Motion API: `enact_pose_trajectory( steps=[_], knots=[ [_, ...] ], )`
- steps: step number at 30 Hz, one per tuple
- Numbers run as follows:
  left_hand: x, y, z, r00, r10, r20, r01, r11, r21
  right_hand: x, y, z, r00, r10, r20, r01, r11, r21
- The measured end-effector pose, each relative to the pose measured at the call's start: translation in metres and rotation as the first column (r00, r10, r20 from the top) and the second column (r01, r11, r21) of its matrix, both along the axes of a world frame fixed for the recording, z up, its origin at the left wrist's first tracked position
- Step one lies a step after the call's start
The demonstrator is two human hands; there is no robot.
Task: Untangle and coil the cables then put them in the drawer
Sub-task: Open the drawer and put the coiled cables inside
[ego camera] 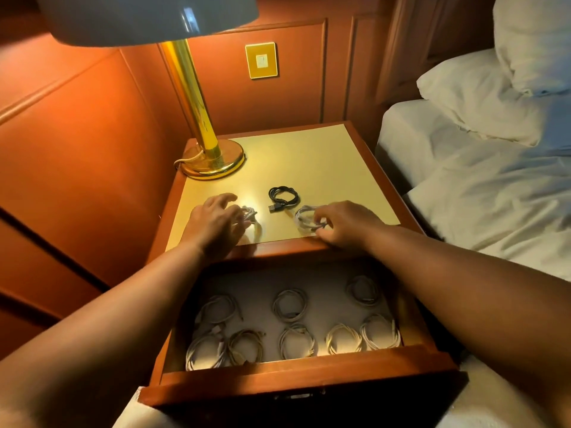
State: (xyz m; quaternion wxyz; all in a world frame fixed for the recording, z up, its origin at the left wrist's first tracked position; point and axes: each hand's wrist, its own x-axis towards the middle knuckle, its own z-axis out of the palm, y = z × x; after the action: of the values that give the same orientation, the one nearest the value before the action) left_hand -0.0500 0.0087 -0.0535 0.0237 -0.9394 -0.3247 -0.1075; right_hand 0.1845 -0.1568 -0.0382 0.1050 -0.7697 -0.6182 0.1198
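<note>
On the yellow top of the bedside table [309, 156], near its front edge at the centre of the frame, lie three coiled cables: a pale one [251, 219] under the left hand [213, 222], a black one [283, 197] between the hands and a little farther back, and a white one [306, 219] at the right hand [346, 227]. The right fingers curl round the white coil and pinch its near side; the left fingers bend over the pale coil and seem to be closing on it, though the hold itself is partly hidden. Each coil lies flat, so it has no real long axis; only the black cable's plug end sticks out, pointing toward the lower left of the frame. These cables look light, soft and springy, so a loose coil would likely spring open; it seems best to pinch across all the loops at once rather than lift by a single strand or a plug. Below, in the lower centre, the open drawer [302, 373] already holds eight pale coils in two rows on its grey lining. A brass lamp [197, 118] stands at the table's back left corner, and a bed [482, 186] with white sheets fills the right of the frame.
</note>
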Motion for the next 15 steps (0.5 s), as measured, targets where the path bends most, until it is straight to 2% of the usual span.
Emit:
enact_pose_trajectory(
  steps=[2, 4, 6, 8, 11, 15],
  knots=[
    [-0.012, -0.019, 0.001, 0.982, -0.104, 0.158, 0.114, 0.992, -0.054, -0.013, -0.024, 0.0, 0.98, 0.149, -0.129, -0.151, 0.988, -0.007],
    [-0.028, -0.043, 0.004, 0.927, -0.224, 0.299, 0.271, 0.955, -0.124, -0.022, -0.05, -0.006, 0.941, 0.268, -0.204, -0.276, 0.961, -0.009],
    [-0.045, -0.066, 0.005, 0.888, -0.312, 0.337, 0.405, 0.877, -0.257, -0.027, -0.075, -0.017, 0.921, 0.305, -0.242, -0.327, 0.943, -0.059],
    [-0.06, -0.08, -0.007, 0.895, -0.378, 0.238, 0.441, 0.832, -0.336, -0.03, -0.092, -0.032, 0.928, 0.314, -0.201, -0.346, 0.926, -0.151],
    [-0.074, -0.079, -0.041, 0.904, -0.427, -0.011, 0.409, 0.873, -0.265, -0.029, -0.097, -0.056, 0.947, 0.322, 0.003, -0.307, 0.905, -0.294],
    [-0.069, -0.072, -0.069, 0.897, -0.28, -0.342, 0.225, 0.955, -0.193, -0.025, -0.084, -0.078, 0.917, 0.338, 0.214, -0.233, 0.885, -0.402]
  ],
)
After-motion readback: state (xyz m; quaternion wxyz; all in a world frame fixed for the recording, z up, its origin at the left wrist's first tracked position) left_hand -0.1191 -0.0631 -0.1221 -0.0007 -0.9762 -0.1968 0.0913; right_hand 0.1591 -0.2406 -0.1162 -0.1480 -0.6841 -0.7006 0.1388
